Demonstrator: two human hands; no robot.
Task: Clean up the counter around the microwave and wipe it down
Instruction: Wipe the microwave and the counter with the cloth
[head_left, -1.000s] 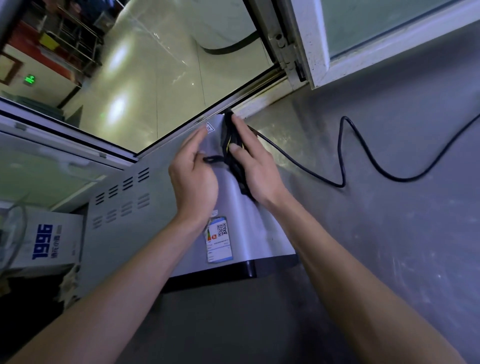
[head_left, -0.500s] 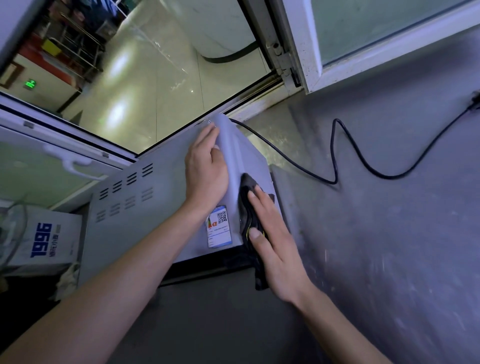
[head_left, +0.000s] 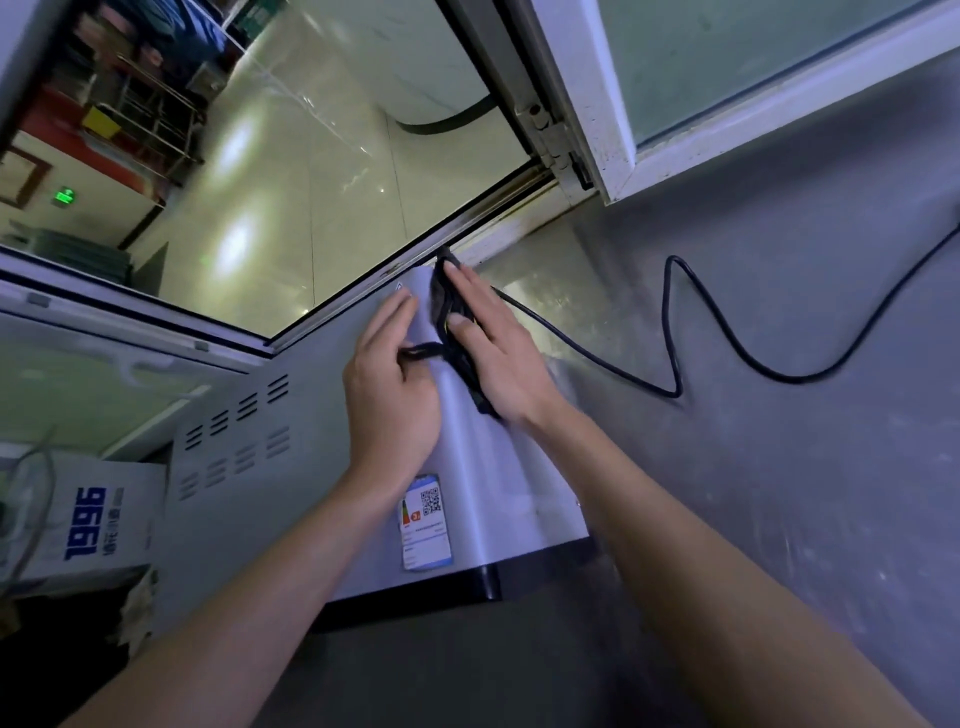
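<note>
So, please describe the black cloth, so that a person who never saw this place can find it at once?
Find the silver microwave on the grey counter. At its far right top edge, the right hand presses a dark cloth flat, and the left hand touches its strip. Unlike the thin black cable nearby, it is wide and folded.

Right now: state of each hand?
Left hand: pinching a loose end of the dark cloth on top of the microwave.
Right hand: open, fingers straight, pressing the dark cloth flat against the microwave's top.
</note>
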